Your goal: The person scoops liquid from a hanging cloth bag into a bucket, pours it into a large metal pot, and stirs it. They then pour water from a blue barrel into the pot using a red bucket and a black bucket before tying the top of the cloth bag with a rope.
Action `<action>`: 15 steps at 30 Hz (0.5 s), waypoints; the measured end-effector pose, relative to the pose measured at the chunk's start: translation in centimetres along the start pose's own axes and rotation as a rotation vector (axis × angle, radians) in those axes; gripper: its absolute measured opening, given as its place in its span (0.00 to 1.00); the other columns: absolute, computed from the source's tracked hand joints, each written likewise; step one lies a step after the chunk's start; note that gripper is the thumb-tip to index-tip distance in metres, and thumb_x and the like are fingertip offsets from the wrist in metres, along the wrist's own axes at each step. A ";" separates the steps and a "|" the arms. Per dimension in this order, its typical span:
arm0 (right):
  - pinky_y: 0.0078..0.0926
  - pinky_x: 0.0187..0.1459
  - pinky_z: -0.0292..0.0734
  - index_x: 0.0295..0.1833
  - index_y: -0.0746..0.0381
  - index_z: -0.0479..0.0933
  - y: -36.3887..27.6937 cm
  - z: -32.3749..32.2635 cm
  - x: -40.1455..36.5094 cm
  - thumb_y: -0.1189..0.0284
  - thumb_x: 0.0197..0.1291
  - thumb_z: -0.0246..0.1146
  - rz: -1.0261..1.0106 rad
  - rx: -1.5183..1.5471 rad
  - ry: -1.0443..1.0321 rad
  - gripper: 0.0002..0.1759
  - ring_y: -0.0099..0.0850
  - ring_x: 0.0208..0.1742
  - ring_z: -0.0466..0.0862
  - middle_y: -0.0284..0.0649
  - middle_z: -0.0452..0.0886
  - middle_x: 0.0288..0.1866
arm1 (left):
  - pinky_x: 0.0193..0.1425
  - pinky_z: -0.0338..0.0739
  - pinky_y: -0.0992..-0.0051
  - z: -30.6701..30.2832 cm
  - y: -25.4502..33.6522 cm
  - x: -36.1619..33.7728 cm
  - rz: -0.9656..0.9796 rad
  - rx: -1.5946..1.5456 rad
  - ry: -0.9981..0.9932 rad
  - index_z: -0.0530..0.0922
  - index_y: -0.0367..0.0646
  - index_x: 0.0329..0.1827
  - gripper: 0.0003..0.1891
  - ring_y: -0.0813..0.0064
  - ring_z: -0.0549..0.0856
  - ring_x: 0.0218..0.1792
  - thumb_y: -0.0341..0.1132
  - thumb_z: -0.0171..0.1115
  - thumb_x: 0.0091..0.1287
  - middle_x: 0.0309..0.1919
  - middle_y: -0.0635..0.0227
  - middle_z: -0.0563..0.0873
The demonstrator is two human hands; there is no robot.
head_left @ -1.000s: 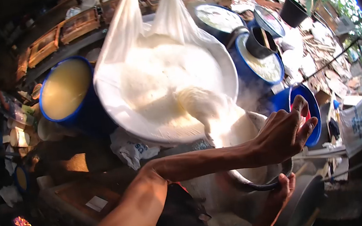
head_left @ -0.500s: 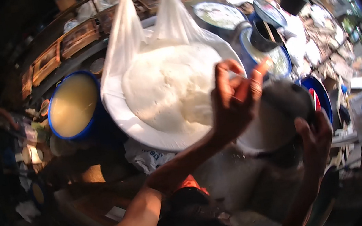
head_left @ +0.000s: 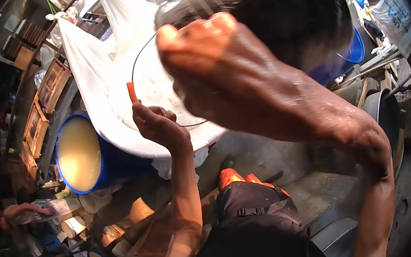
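A large black bucket (head_left: pixel 283 7), blurred by motion, is held tilted at the upper right, its mouth turned toward the white cloth. My right hand (head_left: pixel 222 58) is closed at the bucket's near side, fingers partly hidden. A thin wire handle with an orange grip (head_left: pixel 132 92) loops out to the left; my left hand (head_left: pixel 160 126) is closed on it just below the grip. Behind and beneath both hands hangs the white cloth (head_left: pixel 91 65), tied up at its corners over a wide round basin, with pale foamy stuff (head_left: pixel 149 86) in it.
A blue barrel (head_left: pixel 106 169) of yellowish liquid stands left of the cloth. Wooden frames (head_left: pixel 55 84) line the upper left. Another person's arm (head_left: pixel 27 208) shows at far left. A metal pot (head_left: pixel 336 239) is at the lower right, and a white sack (head_left: pixel 391 7) at the far right.
The bucket has been raised from the right toward the cloth and tilted. My left hand has moved left and down onto its handle; my right hand has come up and inward.
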State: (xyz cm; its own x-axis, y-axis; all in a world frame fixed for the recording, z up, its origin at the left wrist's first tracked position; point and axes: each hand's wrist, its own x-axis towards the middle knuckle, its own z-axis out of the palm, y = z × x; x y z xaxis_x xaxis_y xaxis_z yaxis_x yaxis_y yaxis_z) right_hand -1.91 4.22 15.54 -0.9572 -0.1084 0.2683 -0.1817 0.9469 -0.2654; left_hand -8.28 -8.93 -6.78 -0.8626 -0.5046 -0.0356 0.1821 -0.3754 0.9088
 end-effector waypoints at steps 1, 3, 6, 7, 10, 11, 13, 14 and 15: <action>0.45 0.35 0.75 0.41 0.67 0.72 -0.2 0.3 0.0 0.74 0.52 0.67 -0.028 0.002 -0.007 0.14 0.52 0.30 0.81 0.51 0.78 0.26 | 0.17 0.51 0.82 -0.8 -0.7 -0.3 0.020 0.048 -0.003 0.74 0.39 0.53 0.21 0.89 0.59 0.17 0.51 0.50 0.80 0.20 0.80 0.61; 0.46 0.35 0.76 0.40 0.67 0.72 0.0 1.8 0.0 0.74 0.52 0.66 -0.088 0.010 -0.007 0.13 0.53 0.31 0.82 0.52 0.78 0.26 | 0.18 0.51 0.82 -1.7 -1.1 -0.9 0.034 0.106 0.011 0.74 0.38 0.54 0.24 0.88 0.59 0.19 0.55 0.47 0.80 0.20 0.80 0.60; 0.46 0.36 0.77 0.40 0.67 0.72 0.6 4.3 -0.6 0.75 0.52 0.65 -0.162 0.032 0.029 0.11 0.54 0.33 0.83 0.53 0.79 0.27 | 0.20 0.51 0.81 -1.6 -0.2 -1.5 0.037 0.053 0.070 0.73 0.38 0.50 0.24 0.88 0.57 0.18 0.55 0.45 0.81 0.19 0.82 0.58; 0.47 0.36 0.77 0.40 0.67 0.72 1.4 4.9 -0.5 0.76 0.52 0.65 -0.172 0.050 0.060 0.11 0.54 0.33 0.84 0.54 0.80 0.27 | 0.20 0.51 0.81 -1.3 0.3 -1.4 0.055 -0.019 0.099 0.72 0.39 0.48 0.23 0.88 0.57 0.18 0.54 0.45 0.81 0.18 0.82 0.58; 0.43 0.36 0.75 0.40 0.68 0.71 4.7 4.0 -3.3 0.77 0.56 0.65 -0.173 0.212 0.258 0.11 0.55 0.33 0.79 0.55 0.77 0.30 | 0.19 0.51 0.81 0.6 3.1 -1.6 0.219 -0.046 -0.054 0.71 0.39 0.43 0.21 0.89 0.56 0.16 0.51 0.47 0.81 0.17 0.81 0.59; 0.39 0.36 0.75 0.44 0.68 0.73 6.0 3.4 -4.7 0.75 0.57 0.67 -0.006 0.251 0.280 0.12 0.44 0.32 0.81 0.50 0.78 0.30 | 0.19 0.51 0.81 1.7 4.3 -2.1 0.292 -0.015 -0.095 0.71 0.39 0.42 0.20 0.90 0.56 0.16 0.50 0.47 0.81 0.17 0.81 0.60; 0.27 0.44 0.78 0.53 0.65 0.78 9.3 2.8 -8.9 0.69 0.61 0.70 0.204 0.587 0.407 0.17 0.22 0.41 0.82 0.35 0.84 0.40 | 0.19 0.51 0.84 4.5 5.0 -3.7 0.434 -0.044 -0.251 0.74 0.42 0.41 0.15 0.92 0.56 0.17 0.45 0.52 0.80 0.18 0.83 0.60; 0.24 0.50 0.77 0.55 0.64 0.79 11.4 2.6 -11.3 0.70 0.62 0.69 0.343 0.642 0.469 0.17 0.24 0.44 0.83 0.36 0.86 0.44 | 0.19 0.52 0.84 5.7 5.6 -5.3 0.519 -0.072 -0.409 0.76 0.41 0.39 0.13 0.92 0.60 0.19 0.40 0.53 0.79 0.19 0.83 0.63; 0.23 0.53 0.76 0.56 0.64 0.79 13.8 2.9 -14.1 0.71 0.62 0.69 0.370 0.825 0.548 0.18 0.24 0.47 0.83 0.34 0.85 0.46 | 0.20 0.54 0.84 7.3 5.7 -6.8 0.663 -0.004 -0.464 0.78 0.40 0.39 0.11 0.92 0.61 0.19 0.37 0.55 0.78 0.20 0.82 0.65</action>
State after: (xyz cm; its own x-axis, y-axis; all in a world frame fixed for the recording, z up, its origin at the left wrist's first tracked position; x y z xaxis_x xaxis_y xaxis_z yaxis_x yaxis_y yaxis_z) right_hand 8.41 17.98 5.40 -0.7891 0.4914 0.3685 -0.1927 0.3717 -0.9081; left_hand -4.82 -1.93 1.67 -0.6826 -0.2490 0.6871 0.7252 -0.1144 0.6790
